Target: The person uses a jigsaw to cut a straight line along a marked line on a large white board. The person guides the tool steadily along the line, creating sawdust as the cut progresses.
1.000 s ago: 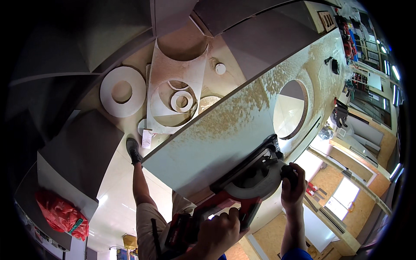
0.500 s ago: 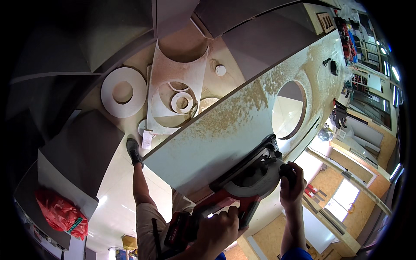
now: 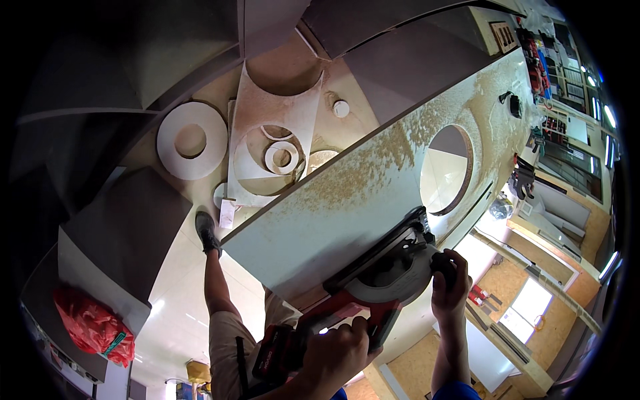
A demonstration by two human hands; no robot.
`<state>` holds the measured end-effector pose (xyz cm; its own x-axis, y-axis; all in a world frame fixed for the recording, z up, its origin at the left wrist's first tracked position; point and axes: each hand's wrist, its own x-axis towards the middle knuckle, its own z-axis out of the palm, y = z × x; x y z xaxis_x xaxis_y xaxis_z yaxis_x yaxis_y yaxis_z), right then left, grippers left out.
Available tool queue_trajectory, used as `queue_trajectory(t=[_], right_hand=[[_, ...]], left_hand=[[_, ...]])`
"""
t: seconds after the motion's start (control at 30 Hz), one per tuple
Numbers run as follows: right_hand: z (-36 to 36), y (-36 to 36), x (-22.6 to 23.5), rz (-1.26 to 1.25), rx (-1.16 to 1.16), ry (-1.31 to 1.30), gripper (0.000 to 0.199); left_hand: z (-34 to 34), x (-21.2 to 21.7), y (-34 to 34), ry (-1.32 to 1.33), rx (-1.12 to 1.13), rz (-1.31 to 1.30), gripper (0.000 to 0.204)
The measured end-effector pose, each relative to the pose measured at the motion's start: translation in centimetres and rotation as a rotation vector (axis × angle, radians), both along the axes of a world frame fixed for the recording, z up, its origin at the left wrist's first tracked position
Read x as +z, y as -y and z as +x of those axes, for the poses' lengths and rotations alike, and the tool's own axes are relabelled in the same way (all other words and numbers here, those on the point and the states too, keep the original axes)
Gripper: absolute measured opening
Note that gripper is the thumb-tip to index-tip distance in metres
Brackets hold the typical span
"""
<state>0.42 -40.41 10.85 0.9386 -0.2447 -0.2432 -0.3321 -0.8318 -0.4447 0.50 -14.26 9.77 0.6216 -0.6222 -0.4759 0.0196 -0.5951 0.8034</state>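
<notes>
A battery circular saw [image 3: 393,280] with a black base and red and grey housing rests on a pale, sawdust-covered panel [image 3: 293,247]. Its base lies along the panel's near edge. My left hand [image 3: 339,353] is wrapped round the saw's rear handle, beside the battery. On the black front knob, my right hand [image 3: 450,287] is closed, with the fingers over the top. The blade is hidden under the housing. A large round hole [image 3: 445,170] is cut through the panel beyond the saw's front end.
Beyond the panel lie a flat white ring [image 3: 210,141], a board with round cut-outs [image 3: 243,160] and a small white disc [image 3: 341,109]. A small black object [image 3: 515,105] sits on the panel's far end. At left is a red plastic bag [image 3: 93,327]; my shoe [image 3: 205,230] stands near the panel's left corner.
The view has shifted very slightly. Both hands keep their hold on the saw, and the saw shows no clear movement along the panel.
</notes>
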Motion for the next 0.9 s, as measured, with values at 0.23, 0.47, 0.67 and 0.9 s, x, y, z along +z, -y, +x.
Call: queue_trajectory(t=[0.23,0.47,0.67,0.9], right_hand=[[0.08,-0.02,0.08,0.009,-0.006,-0.004,0.052],[0.04,0.09,0.04,0.003,-0.011,-0.001,0.053],[0.19,0.01,0.02,0.002,-0.013,-0.006,0.055],[0.14,0.25,0.04,0.011,-0.018,-0.017,0.056]], left_hand=[[-0.05,-0.24,0.03,0.016,0.010,-0.026,0.048],[-0.05,-0.19,0.19,0.042,0.024,-0.015,0.046],[-0.57,-0.52,0.31,0.034,0.016,-0.009,0.046],[-0.81,-0.56,0.67,0.028,0.008,0.015,0.047]])
